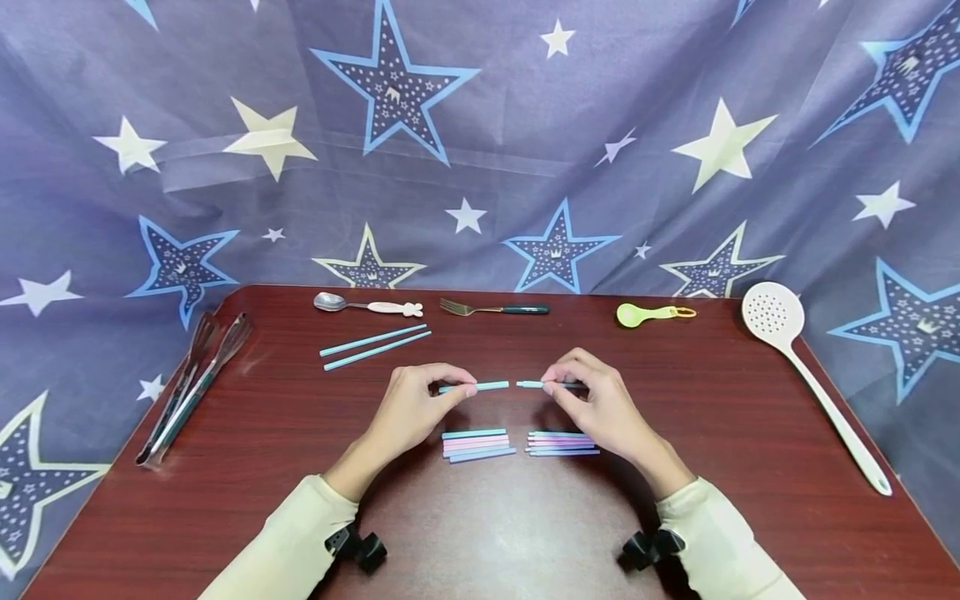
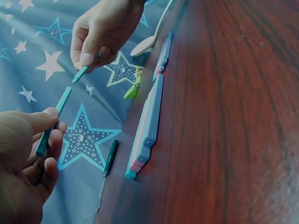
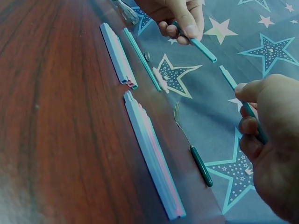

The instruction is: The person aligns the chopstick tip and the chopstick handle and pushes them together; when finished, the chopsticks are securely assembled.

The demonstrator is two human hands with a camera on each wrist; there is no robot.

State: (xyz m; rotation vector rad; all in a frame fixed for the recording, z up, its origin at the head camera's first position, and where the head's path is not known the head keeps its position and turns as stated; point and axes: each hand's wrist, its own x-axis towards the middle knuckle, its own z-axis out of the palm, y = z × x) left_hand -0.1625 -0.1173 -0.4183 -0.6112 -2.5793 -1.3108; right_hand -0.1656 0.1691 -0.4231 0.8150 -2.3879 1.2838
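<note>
My left hand (image 1: 414, 406) pinches a teal chopstick section (image 1: 492, 385) between thumb and fingers. Opposite it, my right hand (image 1: 602, 406) pinches another teal section (image 1: 531, 384) with a narrower tip. The two sections point at each other above the table, and a small gap parts their ends, seen also in the right wrist view. Below the left hand lies a row of teal, pink and blue sections (image 1: 477, 445). A second row of similar sections (image 1: 561, 444), with narrow tips on the left, lies below the right hand, which hides part of it.
Two whole teal chopsticks (image 1: 375, 347) lie at the back left. Along the back edge are a spoon (image 1: 386, 307), a fork (image 1: 517, 309) and a green measuring spoon (image 1: 645, 313). Metal tongs (image 1: 187, 400) rest at the left edge, a white skimmer (image 1: 825, 400) at the right.
</note>
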